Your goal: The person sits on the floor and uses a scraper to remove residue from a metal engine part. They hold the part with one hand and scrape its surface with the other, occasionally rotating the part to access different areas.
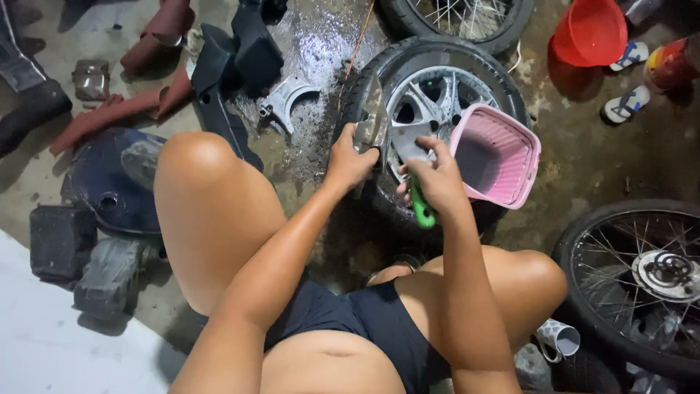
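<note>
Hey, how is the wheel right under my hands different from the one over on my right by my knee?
The alloy wheel has thick cast silver spokes, while the spoked wheel has many thin wire spokes. The alloy wheel carries a pink basket on its edge; the spoked wheel carries nothing. The left hand and right hand work over the alloy wheel; the spoked wheel sits untouched. Both lie flat on the wet floor with black tyres.

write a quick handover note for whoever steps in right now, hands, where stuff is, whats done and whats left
Left hand: closed on a metal part, held up over the alloy wheel.
Right hand: closed on a green-handled tool, close beside the part.
Pink basket rests on the wheel's right side, looks empty. Wet floor beyond it.
Done: can't tell whether the part is finished.
Left: the part is not yet set down.
</note>
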